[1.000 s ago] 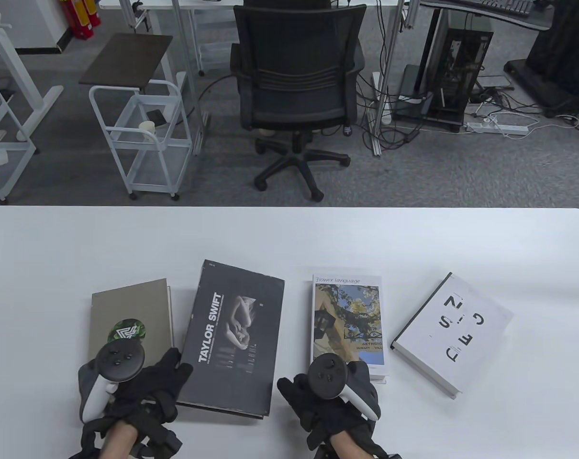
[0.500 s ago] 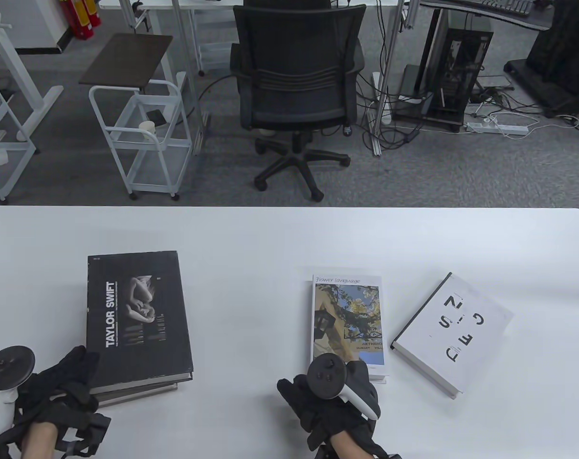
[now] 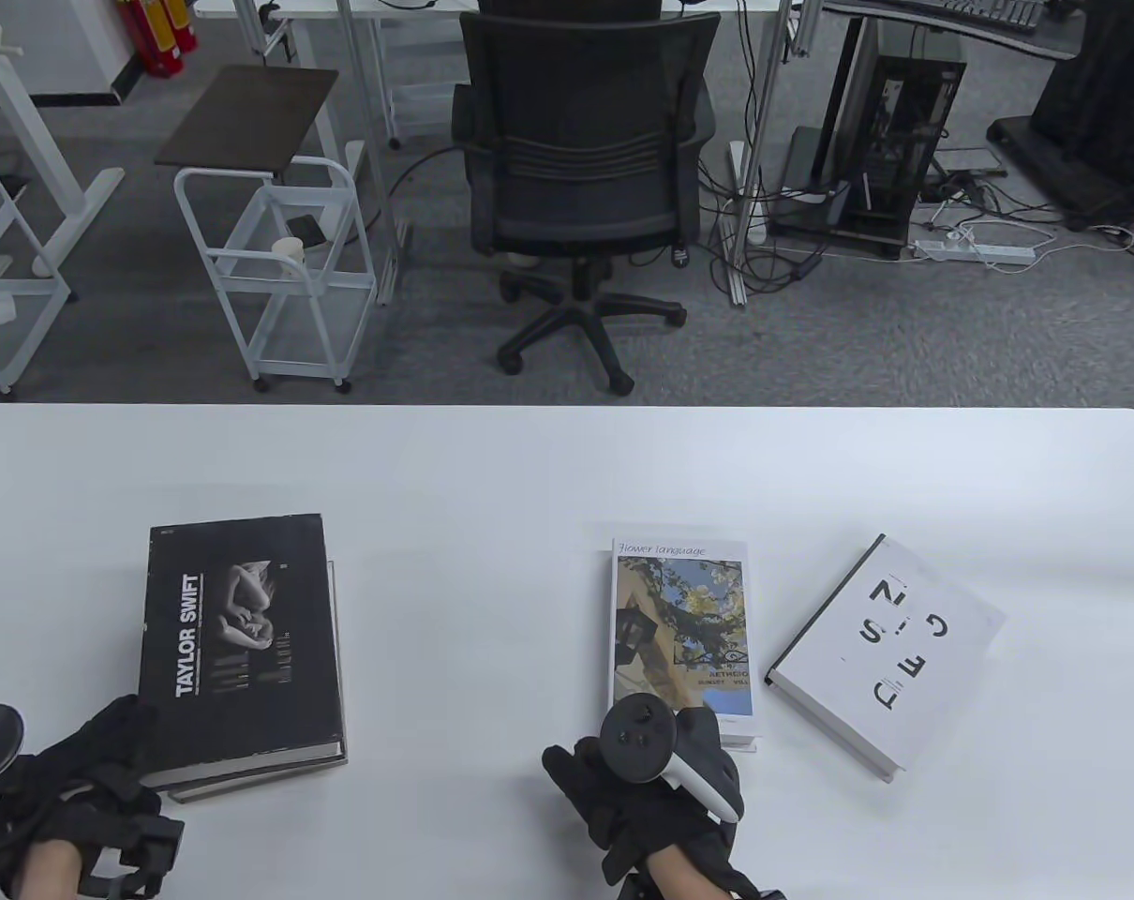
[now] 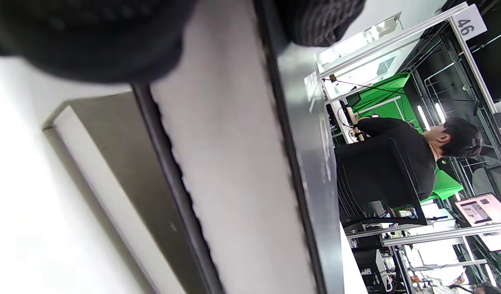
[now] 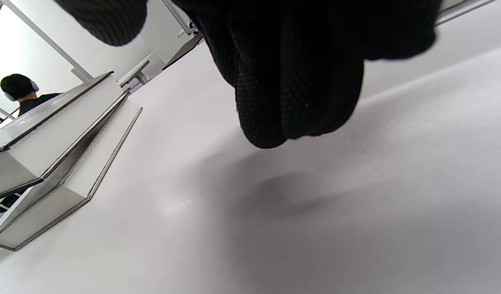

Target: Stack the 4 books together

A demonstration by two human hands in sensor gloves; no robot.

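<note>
The black Taylor Swift book (image 3: 239, 637) lies on top of the grey-brown book (image 3: 258, 776) at the table's left. My left hand (image 3: 108, 750) grips the black book's near left corner. In the left wrist view the black book's page edge (image 4: 234, 163) runs across the middle, with the grey-brown book (image 4: 124, 171) under it. The flower-cover book (image 3: 684, 628) lies in the middle and the white lettered book (image 3: 886, 647) lies at an angle to its right. My right hand (image 3: 665, 759) rests on the table with its fingers (image 5: 291, 81) at the flower book's near edge, holding nothing.
The white table (image 3: 529, 469) has bare surface behind the books and between the two-book pile and the flower book. A black office chair (image 3: 576, 141) and a white wire cart (image 3: 276, 272) stand on the floor beyond the far edge.
My left hand carried the black book leftward from beside the grey-brown book onto it, then shifted it a little further left. My right hand has not moved.
</note>
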